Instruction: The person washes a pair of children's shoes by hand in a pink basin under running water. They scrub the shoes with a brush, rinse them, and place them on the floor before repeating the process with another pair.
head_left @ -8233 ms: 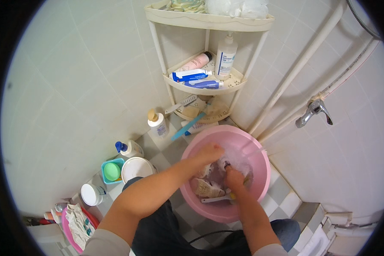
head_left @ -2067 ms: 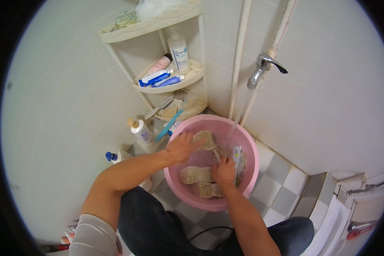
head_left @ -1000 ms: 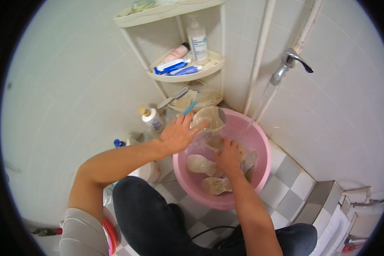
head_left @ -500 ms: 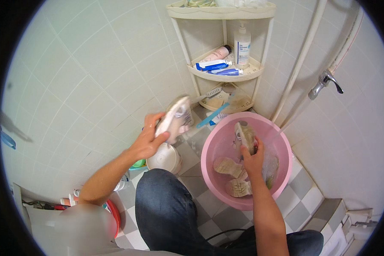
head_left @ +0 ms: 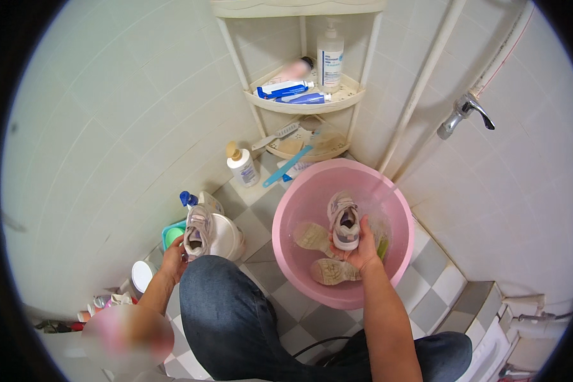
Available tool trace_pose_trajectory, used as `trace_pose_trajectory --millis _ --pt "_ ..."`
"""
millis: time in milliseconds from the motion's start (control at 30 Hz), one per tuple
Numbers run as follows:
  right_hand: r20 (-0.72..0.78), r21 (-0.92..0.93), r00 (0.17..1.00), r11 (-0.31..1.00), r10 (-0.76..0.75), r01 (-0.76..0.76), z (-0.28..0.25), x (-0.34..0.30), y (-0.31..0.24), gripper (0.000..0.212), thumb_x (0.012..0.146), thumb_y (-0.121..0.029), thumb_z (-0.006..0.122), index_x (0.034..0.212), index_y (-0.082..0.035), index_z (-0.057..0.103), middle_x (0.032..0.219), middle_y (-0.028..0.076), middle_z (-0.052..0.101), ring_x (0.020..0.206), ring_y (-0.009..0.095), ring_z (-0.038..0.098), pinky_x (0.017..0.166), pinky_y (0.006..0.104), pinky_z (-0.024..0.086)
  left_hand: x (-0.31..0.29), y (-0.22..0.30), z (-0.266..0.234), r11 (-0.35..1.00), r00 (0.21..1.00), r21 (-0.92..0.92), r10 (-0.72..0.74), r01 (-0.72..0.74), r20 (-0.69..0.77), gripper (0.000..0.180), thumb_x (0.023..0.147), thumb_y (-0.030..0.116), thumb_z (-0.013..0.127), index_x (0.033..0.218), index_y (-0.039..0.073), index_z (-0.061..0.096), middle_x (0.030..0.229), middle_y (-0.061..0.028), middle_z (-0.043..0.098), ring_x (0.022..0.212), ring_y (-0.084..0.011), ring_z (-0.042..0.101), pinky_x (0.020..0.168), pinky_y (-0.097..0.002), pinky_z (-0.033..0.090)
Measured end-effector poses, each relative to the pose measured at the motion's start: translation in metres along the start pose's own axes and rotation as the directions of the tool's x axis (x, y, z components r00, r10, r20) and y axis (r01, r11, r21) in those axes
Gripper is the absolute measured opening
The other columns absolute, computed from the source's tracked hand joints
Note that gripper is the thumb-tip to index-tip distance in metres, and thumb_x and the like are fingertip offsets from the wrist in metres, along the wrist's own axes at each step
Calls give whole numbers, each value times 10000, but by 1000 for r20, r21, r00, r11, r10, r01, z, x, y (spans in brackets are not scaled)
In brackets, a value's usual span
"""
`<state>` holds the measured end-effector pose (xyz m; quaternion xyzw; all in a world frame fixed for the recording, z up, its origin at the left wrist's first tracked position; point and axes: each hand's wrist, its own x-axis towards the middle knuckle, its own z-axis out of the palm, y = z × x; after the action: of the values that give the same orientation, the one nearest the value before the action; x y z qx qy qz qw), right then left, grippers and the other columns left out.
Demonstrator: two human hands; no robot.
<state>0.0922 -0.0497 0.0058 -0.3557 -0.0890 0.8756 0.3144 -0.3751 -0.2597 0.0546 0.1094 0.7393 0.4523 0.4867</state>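
My left hand [head_left: 173,260] grips a light sneaker [head_left: 198,232] beside my knee, its opening facing up. Behind that sneaker are a white bucket [head_left: 228,239] and a blue-topped spray bottle [head_left: 188,199]. Over the pink basin [head_left: 288,274], my right hand [head_left: 358,249] is closed round the heel end of another sneaker [head_left: 345,219], toe pointing away from me. Two pale shoe insoles, one farther back [head_left: 313,235] and one nearer [head_left: 328,272], lie in the basin, with a greenish object [head_left: 382,245] at its right side. Water runs in from the tap [head_left: 455,121].
A corner shelf [head_left: 305,102] holds a pump bottle [head_left: 330,60] and tubes. A blue brush [head_left: 290,164] leans at its foot, near a white bottle with a tan pump [head_left: 242,167]. Pipes run down the right wall. Grey and white tiles [head_left: 261,280] cover the floor.
My left hand has lowered its sneaker toward me and to the left, beside my knee. The right-hand sneaker has turned so its opening shows. The view has shifted slightly.
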Motion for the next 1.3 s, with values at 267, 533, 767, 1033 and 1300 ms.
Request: trace_pose_trajectory --millis 267,533,767,1033,1300 --pt "-7 -118 1000 993 21 -21 -8 -1 0 530 864 -156 693 1352 -81 499 1270 77 586 1137 259 600 944 487 526 23 -21 -30 495 666 785 732 -371 -147 279 874 -19 551 1138 5 636 916 -109 630 846 -221 624 765 -344 503" --pt "0 -55 978 976 -209 209 22 12 15 665 852 -81 708 1433 -166 393 1274 61 572 1114 263 597 924 468 530 -75 151 206 338 481 366 373 -867 793 243 945 67 604 1178 58 673 999 -86 685 837 -142 640 728 -276 506" --pt "-307 -417 588 661 -749 624 41 37 28 739 750 -12 707 1403 -29 361 1276 133 529 1138 239 553 955 360 465 -7 90 375 916 826 399 -188 -48 531 151 956 65 503 932 12 641 775 -92 626 590 -149 617 442 -237 474" --pt "-281 -539 522 583 -805 609 42 40 53 762 766 -66 719 1417 1 330 1352 186 476 1231 276 508 1048 379 398 23 74 390 762 741 -84 -590 643 320 130 939 -17 476 865 41 565 711 -42 539 513 -78 493 388 -154 378" --pt "-96 -735 668 505 -738 452 9 24 22 802 783 -180 716 1452 10 318 1377 245 469 1291 367 465 1092 429 359 21 71 395 707 656 -97 -585 701 477 77 945 -1 490 887 41 519 718 -19 488 505 -71 458 372 -166 341"
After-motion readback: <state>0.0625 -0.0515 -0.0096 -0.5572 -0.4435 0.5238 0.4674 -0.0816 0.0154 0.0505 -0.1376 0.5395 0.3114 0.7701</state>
